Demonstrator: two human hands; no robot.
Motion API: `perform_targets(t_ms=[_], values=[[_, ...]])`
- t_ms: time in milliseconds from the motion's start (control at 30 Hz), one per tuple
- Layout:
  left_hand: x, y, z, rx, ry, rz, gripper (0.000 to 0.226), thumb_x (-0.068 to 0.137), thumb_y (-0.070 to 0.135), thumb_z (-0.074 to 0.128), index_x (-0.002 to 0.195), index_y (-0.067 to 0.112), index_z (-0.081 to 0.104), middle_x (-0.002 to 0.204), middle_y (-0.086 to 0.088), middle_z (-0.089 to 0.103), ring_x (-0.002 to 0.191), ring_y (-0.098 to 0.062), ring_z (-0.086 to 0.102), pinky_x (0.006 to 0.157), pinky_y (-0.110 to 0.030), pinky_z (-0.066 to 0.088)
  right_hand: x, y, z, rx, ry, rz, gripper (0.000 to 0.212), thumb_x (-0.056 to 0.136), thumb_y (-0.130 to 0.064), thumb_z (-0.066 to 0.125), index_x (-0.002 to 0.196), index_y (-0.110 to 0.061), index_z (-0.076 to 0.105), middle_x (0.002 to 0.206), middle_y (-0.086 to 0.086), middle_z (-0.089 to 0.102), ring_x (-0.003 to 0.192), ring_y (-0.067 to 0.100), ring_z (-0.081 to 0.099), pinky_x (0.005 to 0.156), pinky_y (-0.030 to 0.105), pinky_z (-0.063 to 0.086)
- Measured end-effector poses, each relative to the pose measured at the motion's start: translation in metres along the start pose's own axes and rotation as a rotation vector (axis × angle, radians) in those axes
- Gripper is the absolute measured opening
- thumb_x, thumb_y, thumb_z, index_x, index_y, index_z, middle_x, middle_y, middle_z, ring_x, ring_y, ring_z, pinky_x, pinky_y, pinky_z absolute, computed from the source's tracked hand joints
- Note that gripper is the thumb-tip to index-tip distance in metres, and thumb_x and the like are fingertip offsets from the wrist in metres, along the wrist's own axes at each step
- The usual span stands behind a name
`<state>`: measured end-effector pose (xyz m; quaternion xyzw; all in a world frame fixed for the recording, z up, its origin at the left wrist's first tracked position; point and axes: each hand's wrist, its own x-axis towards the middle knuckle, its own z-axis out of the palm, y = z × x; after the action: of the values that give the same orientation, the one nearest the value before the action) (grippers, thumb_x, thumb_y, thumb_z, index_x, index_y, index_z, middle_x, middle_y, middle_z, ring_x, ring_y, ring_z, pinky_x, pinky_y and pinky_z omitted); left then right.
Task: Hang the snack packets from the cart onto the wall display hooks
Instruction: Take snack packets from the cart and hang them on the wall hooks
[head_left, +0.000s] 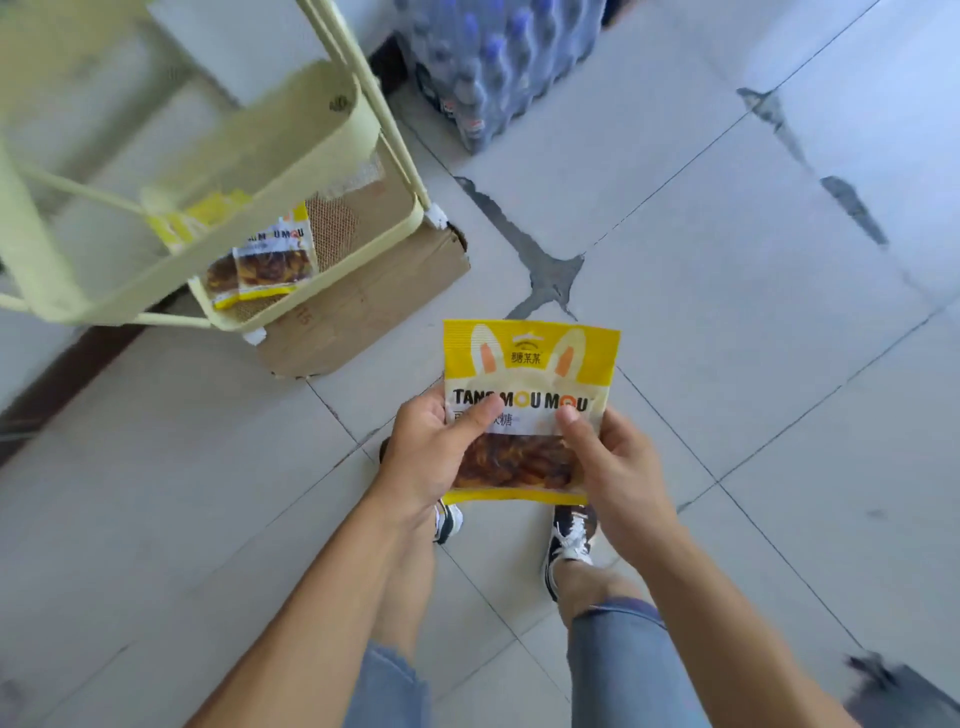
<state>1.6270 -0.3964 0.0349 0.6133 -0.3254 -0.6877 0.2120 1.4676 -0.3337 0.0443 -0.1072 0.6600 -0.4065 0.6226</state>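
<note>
Yellow packet (530, 410), held upright: left hand (434, 452) and right hand (613, 467) grip its sides. Cart (291, 130), far left, holds more packets (270, 260).

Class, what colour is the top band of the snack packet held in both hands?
Yellow, with white rabbit ears, on the snack packet; the head view shows it.

Both forearms are bare, with no sleeves, watch or rings showing on the left hand (434, 452) or the right hand (618, 467). The person wears light blue denim jeans (618, 670), cut off or rolled above the ankle; the left leg's hem (387, 657) is frayed into loose white threads, the right one is a thicker, darker blue cuff. The sneakers (571, 540) are dark navy or black (the blur makes it hard to settle) with white laces and white rubber soles. The ankles are bare above them.
</note>
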Motion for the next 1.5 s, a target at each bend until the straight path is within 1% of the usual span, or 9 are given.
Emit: perform_targets(t_ms=[233, 367, 467, 567, 700, 1067, 1167, 1367, 1500], values=[[-0.123, 0.171, 0.096, 0.089, -0.107, 0.184, 0.027, 0.08, 0.024, 0.07, 0.105, 0.015, 0.071, 0.105, -0.003, 0.076, 0.101, -0.021, 0.072, 0.091, -0.038, 0.054, -0.128, -0.163, -0.055, 0.025, 0.006, -0.171, 0.021, 0.1, -0.024, 0.055, 0.105, -0.01, 0.07, 0.088, 0.004, 0.077, 0.073, 0.017, 0.072, 0.054, 0.026, 0.053], [-0.186, 0.237, 0.146, 0.101, -0.115, 0.283, 0.029, 0.079, 0.029, 0.071, 0.105, 0.016, 0.073, 0.106, -0.007, 0.076, 0.103, -0.028, 0.071, 0.095, -0.047, 0.054, -0.19, -0.242, -0.092, 0.014, 0.001, -0.273, 0.021, 0.1, -0.023, 0.055, 0.105, -0.011, 0.071, 0.09, 0.007, 0.077, 0.078, 0.026, 0.074, 0.058, 0.035, 0.057], [-0.219, 0.285, 0.176, 0.096, -0.1, 0.337, 0.029, 0.074, 0.033, 0.073, 0.098, 0.017, 0.074, 0.098, -0.006, 0.077, 0.096, -0.027, 0.073, 0.092, -0.052, 0.055, -0.218, -0.293, -0.112, -0.008, 0.001, -0.358, 0.02, 0.101, -0.022, 0.055, 0.108, -0.013, 0.071, 0.098, 0.01, 0.077, 0.089, 0.034, 0.074, 0.074, 0.052, 0.06], [-0.235, 0.331, 0.196, 0.109, -0.103, 0.39, 0.028, 0.076, 0.035, 0.073, 0.098, 0.018, 0.075, 0.097, -0.005, 0.078, 0.094, -0.026, 0.074, 0.092, -0.054, 0.055, -0.235, -0.341, -0.123, -0.044, 0.005, -0.46, 0.019, 0.101, -0.022, 0.055, 0.104, -0.015, 0.072, 0.098, 0.008, 0.077, 0.091, 0.03, 0.074, 0.082, 0.053, 0.059], [-0.238, 0.391, 0.222, 0.135, -0.1, 0.497, 0.01, 0.089, 0.025, 0.069, 0.096, 0.02, 0.074, 0.093, 0.002, 0.078, 0.091, -0.018, 0.074, 0.094, -0.05, 0.054, -0.241, -0.407, -0.132, -0.101, 0.04, -0.578, 0.019, 0.101, -0.024, 0.055, 0.097, -0.018, 0.073, 0.092, 0.002, 0.078, 0.086, 0.021, 0.075, 0.082, 0.046, 0.059], [-0.198, 0.562, 0.302, 0.089, -0.115, 0.711, 0.012, 0.091, 0.026, 0.069, 0.098, 0.017, 0.075, 0.09, 0.001, 0.078, 0.086, -0.021, 0.075, 0.088, -0.05, 0.058, -0.207, -0.605, -0.163, -0.202, 0.117, -0.839, 0.017, 0.099, -0.021, 0.058, 0.095, -0.015, 0.073, 0.093, 0.006, 0.077, 0.09, 0.028, 0.074, 0.084, 0.052, 0.058], [-0.187, 0.602, 0.319, 0.097, -0.106, 0.769, 0.009, 0.091, 0.027, 0.069, 0.093, 0.021, 0.075, 0.088, 0.002, 0.078, 0.085, -0.019, 0.075, 0.088, -0.049, 0.058, -0.197, -0.648, -0.166, -0.165, 0.109, -0.874, 0.018, 0.098, -0.027, 0.059, 0.094, -0.015, 0.072, 0.091, 0.005, 0.077, 0.088, 0.024, 0.074, 0.081, 0.044, 0.059], [-0.167, 0.663, 0.346, 0.078, -0.082, 0.833, 0.008, 0.092, 0.024, 0.068, 0.095, 0.022, 0.075, 0.092, 0.001, 0.078, 0.089, -0.022, 0.075, 0.089, -0.053, 0.056, -0.167, -0.721, -0.169, -0.108, 0.048, -0.936, 0.046, 0.09, -0.045, 0.06, 0.084, 0.0, 0.067, 0.08, 0.011, 0.074, 0.077, 0.033, 0.072, 0.075, 0.056, 0.057], [-0.145, 0.699, 0.37, 0.034, -0.062, 0.828, 0.01, 0.094, 0.023, 0.066, 0.1, 0.02, 0.074, 0.098, -0.003, 0.078, 0.095, -0.025, 0.074, 0.094, -0.054, 0.053, -0.138, -0.768, -0.179, -0.073, -0.028, -0.983, 0.04, 0.096, -0.036, 0.06, 0.07, -0.005, 0.065, 0.073, 0.015, 0.069, 0.068, 0.03, 0.066, 0.069, 0.053, 0.056]])
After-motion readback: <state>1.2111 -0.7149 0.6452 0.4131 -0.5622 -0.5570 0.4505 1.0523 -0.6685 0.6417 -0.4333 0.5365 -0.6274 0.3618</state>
